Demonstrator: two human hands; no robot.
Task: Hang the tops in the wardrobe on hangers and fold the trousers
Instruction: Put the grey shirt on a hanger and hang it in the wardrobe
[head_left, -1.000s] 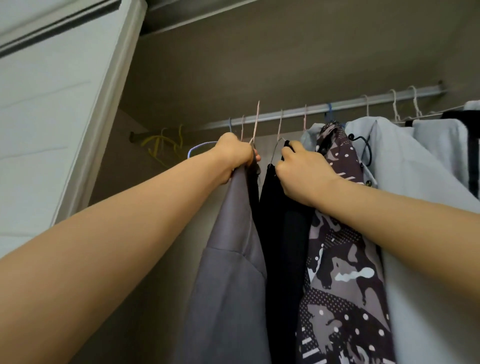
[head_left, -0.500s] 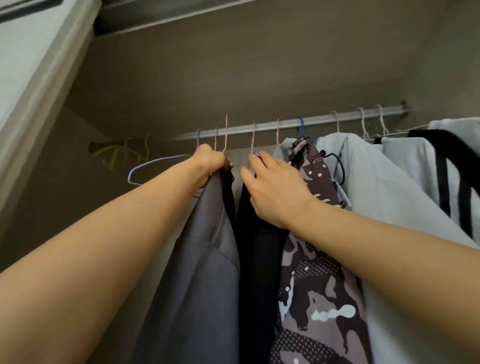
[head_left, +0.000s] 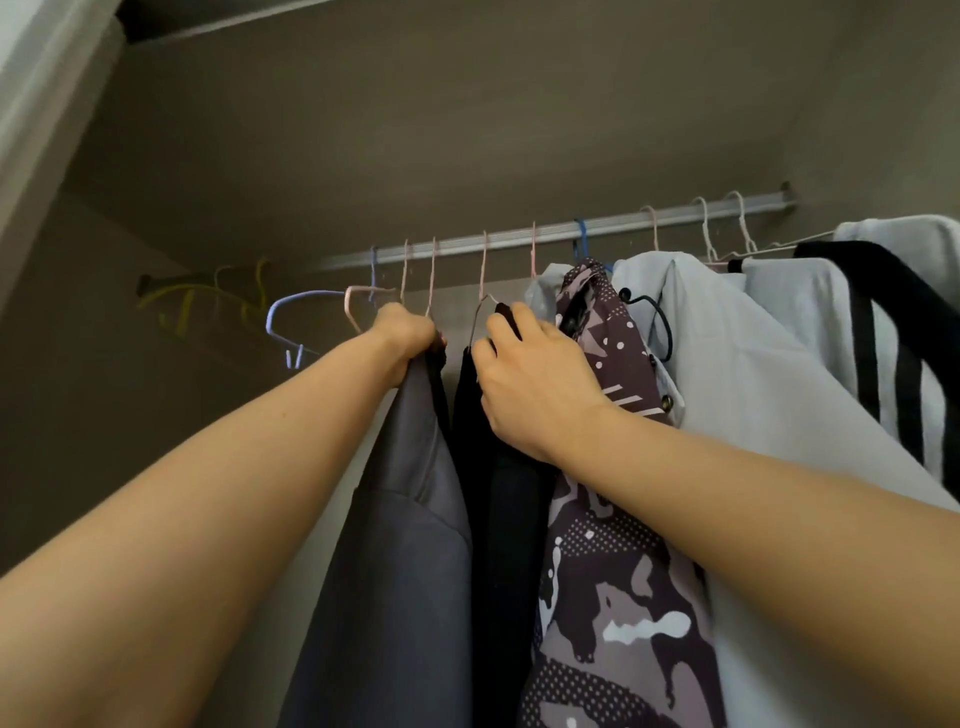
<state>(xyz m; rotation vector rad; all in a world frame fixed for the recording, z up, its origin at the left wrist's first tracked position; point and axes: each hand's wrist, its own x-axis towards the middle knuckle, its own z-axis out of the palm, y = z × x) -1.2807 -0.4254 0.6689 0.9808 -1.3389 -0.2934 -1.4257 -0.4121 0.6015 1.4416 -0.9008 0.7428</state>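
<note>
Several tops hang from a metal wardrobe rail (head_left: 613, 226). My left hand (head_left: 408, 332) grips the top of a grey top (head_left: 395, 545) at its hanger, just under the rail. To its right hangs a black top (head_left: 498, 519). My right hand (head_left: 530, 384) pinches the collar of the black top at its pink hanger (head_left: 482, 291). A patterned maroon top (head_left: 618, 597) hangs right of the black one, partly behind my right arm.
A pale grey top (head_left: 737, 374) and a white top with black stripes (head_left: 893, 322) fill the right side. Bare blue (head_left: 283, 319), pink and yellow hangers (head_left: 208, 301) hang at the left end of the rail. The wardrobe's door frame (head_left: 36, 104) stands far left.
The view has tilted, so the rail and clothes sit further left and lower in frame. My right hand opened over the black top, then its fingers closed on the collar again. My left hand keeps its grip.
</note>
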